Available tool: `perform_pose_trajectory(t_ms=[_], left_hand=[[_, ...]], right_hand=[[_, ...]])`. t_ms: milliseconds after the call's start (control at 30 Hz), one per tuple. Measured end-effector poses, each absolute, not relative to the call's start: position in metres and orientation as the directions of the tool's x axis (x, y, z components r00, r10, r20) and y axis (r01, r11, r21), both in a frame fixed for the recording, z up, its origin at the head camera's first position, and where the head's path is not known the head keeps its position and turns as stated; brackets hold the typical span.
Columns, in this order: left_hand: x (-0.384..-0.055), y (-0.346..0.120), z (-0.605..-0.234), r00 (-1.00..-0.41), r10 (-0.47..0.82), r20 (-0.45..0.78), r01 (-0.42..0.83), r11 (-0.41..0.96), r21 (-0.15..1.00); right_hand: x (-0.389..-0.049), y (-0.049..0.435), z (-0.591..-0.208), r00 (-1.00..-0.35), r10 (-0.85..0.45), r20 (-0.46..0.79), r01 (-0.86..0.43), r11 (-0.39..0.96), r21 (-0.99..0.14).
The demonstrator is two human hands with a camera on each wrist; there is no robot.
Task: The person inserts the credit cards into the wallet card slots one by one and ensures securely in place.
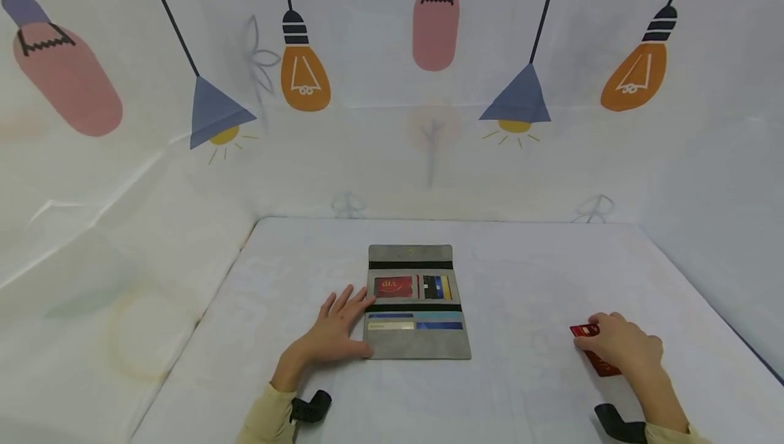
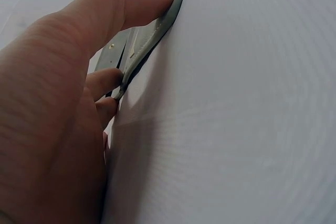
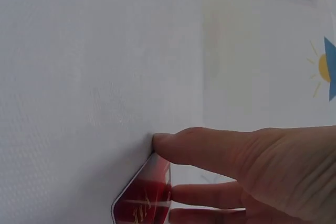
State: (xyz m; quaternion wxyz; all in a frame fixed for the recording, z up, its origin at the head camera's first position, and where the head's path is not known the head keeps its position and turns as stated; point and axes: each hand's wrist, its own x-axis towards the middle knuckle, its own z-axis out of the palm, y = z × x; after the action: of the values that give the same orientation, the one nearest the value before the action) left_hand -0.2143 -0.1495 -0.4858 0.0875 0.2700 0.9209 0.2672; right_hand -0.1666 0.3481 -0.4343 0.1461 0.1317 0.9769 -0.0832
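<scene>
A grey wallet (image 1: 416, 345) lies unfolded in the middle of the table, with several cards in its slots, including a red VIP card (image 1: 394, 287). My left hand (image 1: 331, 335) is spread along the wallet's left edge. Its thumb touches the lower left corner and the fingertips reach the edge higher up, as the left wrist view also shows. Far to the right, my right hand (image 1: 625, 345) pinches a red card (image 1: 603, 365) between thumb and fingers, close over the table. The hand covers the card's middle; its lower corner (image 3: 134, 205) shows in the right wrist view.
A white cloth covers the table (image 1: 520, 389), and pale sheeting printed with hanging lamps (image 1: 523, 97) rises behind it and at the sides. Black wrist devices (image 1: 314, 406) sit by both sleeves.
</scene>
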Motion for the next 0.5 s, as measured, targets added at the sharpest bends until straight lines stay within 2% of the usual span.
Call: perform_pose_trajectory(t_ms=[500], left_hand=[[-0.2132, -0.1502, -0.484, -0.837, 0.546, -0.014, 0.451, 0.705, 0.546]], right_hand=[[-0.1635, 0.3403, -0.4317, -0.924, 0.244, -0.295, 0.31, 0.929, -0.201]])
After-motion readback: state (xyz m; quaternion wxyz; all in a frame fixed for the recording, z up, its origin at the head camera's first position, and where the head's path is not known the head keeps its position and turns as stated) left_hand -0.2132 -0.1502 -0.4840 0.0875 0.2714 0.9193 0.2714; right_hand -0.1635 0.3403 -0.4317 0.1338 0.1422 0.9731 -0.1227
